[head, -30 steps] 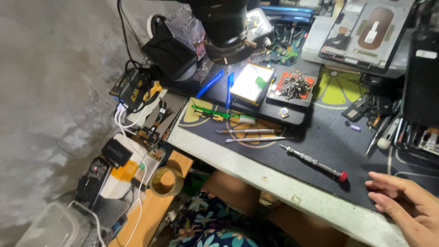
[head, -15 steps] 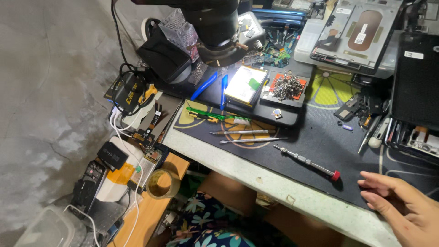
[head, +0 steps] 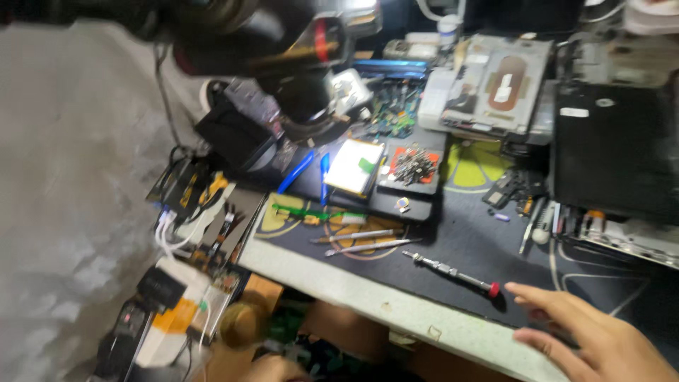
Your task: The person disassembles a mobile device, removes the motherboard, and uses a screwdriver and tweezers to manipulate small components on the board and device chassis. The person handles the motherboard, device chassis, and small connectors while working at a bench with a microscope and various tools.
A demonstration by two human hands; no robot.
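Red tray [head: 417, 170] on the dark mat [head: 453, 240] holds a heap of small metal screws [head: 409, 163]. I see the right hand [head: 594, 336], fingers [head: 529, 291] spread, nearest the red-capped screwdriver [head: 456, 274] lying on the tabletop [head: 368, 293]. Since half a second earlier, the hand has advanced toward the screwdriver's cap; left hand unseen.

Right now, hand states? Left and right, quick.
Left hand: not in view.
Right hand: open, fingers spread, holding nothing, fingertips close to the red-capped end of the screwdriver on the mat.
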